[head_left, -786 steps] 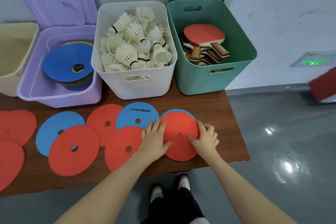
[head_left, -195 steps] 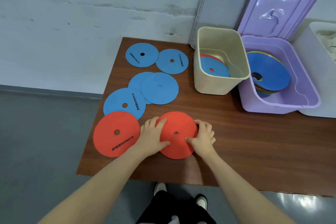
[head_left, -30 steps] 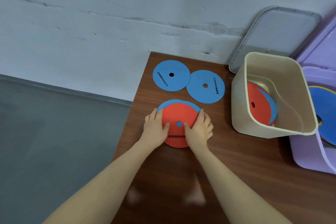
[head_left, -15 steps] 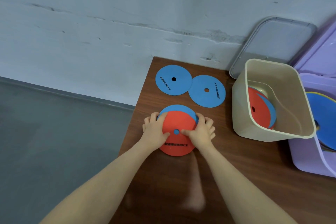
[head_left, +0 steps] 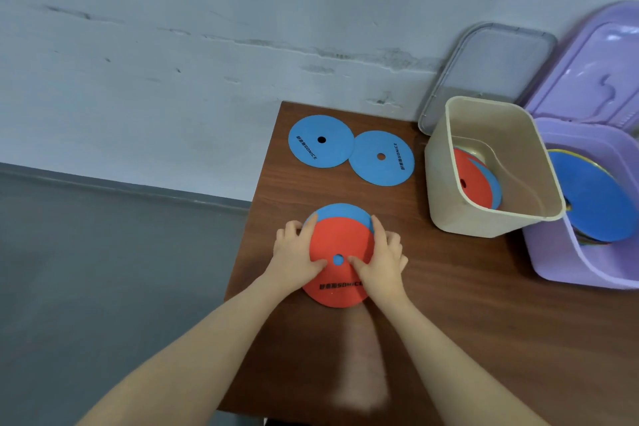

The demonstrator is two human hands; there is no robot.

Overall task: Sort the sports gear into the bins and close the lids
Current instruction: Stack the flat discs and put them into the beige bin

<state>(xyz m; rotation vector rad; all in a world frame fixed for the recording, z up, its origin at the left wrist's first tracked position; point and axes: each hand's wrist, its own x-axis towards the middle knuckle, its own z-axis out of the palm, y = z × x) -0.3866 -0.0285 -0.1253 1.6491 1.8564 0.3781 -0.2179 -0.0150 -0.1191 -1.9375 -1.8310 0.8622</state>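
Observation:
A red flat disc (head_left: 340, 239) lies on top of a blue disc (head_left: 342, 211) near the table's left edge. My left hand (head_left: 296, 252) grips the stack's left side and my right hand (head_left: 382, 259) its right side, thumbs on the red top by the centre hole. Two more blue discs (head_left: 321, 141) (head_left: 381, 158) lie flat at the far left corner. The beige bin (head_left: 446, 197) stands open to the right with red and blue discs (head_left: 475, 183) leaning inside. The purple bin (head_left: 567, 259) at far right holds a stack with a blue disc (head_left: 594, 201) uppermost.
A grey lid (head_left: 491, 62) leans on the wall behind the beige bin. The purple lid (head_left: 601, 69) stands open behind its bin. The brown table (head_left: 466, 304) ends at the left beside my hands, with grey floor (head_left: 103, 270) below.
The stack between my hands has slid slightly toward me, and the red disc now sits lower on the blue one, baring more blue at the far edge. My view has shifted left.

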